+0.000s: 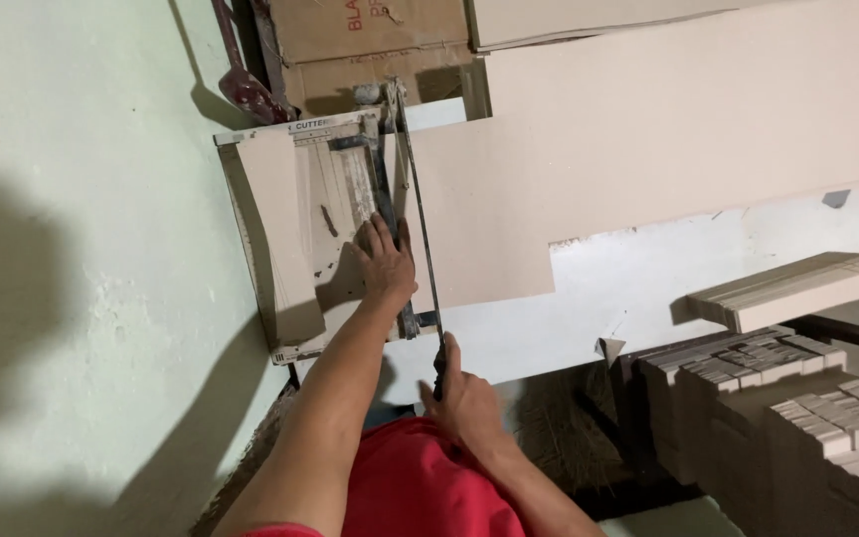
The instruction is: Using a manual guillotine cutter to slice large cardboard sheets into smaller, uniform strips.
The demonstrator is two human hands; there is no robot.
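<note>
Left hand [386, 261] flat, fingers spread, pinning the cardboard sheet [589, 169] on the paper cutter [295, 234] bed, right hand [461, 398] closed round the blade handle [439, 373]; sheet looks light, stiff, creasable, likely best held flat near the cut line.

Hands [385, 261] on paper cutter [325, 229], cardboard [569, 169]

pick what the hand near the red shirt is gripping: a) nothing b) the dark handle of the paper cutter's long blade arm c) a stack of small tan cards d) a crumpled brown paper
b: the right hand is closed around the dark handle of the long blade arm, while the left hand presses flat on the grey paper cutter's base beside the large tan cardboard sheet.
</note>
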